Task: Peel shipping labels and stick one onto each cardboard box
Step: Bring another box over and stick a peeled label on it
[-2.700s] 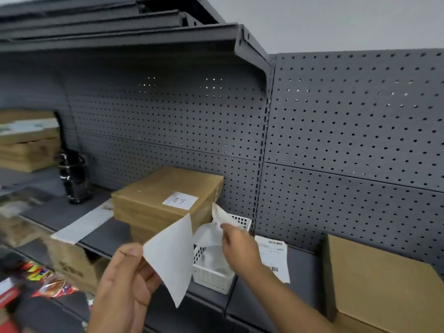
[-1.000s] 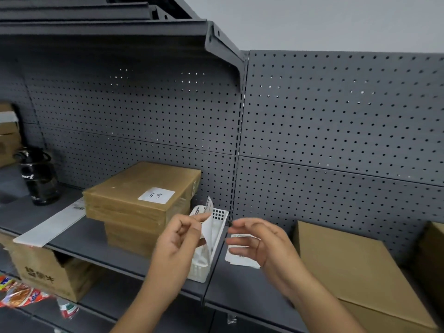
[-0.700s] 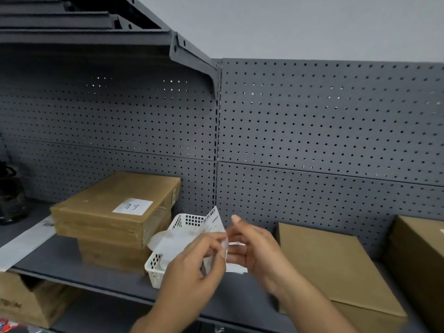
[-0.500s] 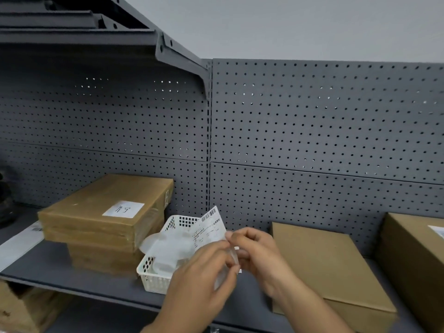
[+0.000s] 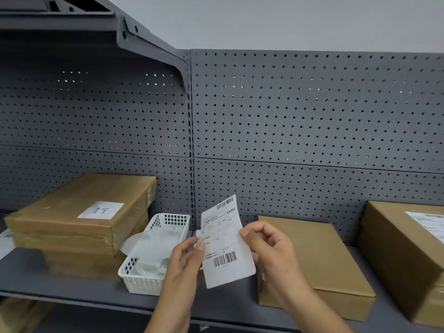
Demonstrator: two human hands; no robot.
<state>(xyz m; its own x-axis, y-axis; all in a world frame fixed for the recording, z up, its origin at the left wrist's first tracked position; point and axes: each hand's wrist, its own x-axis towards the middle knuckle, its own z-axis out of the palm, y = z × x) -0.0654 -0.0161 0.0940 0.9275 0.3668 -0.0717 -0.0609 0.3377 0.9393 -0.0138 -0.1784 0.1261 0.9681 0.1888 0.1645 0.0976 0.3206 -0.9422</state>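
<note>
Label [image 5: 224, 243] pinched between both hands' grip (printed side up).

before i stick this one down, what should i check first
1. Grip on the label: ok. The left hand pinches its left edge and the right hand its right edge.
2. Backing peeled off: cannot tell. The printed face is towards the camera and the back is hidden.
3. Middle box free for a label: ok. Its top is bare cardboard.
4. Right box needs one: not ok. A stuck label is already on its top, so skip it.
5. Way to the middle box: ok. It lies just beyond the right hand with nothing on it.
6. Basket for waste backing: ok. It stands beside the left hand.
</note>
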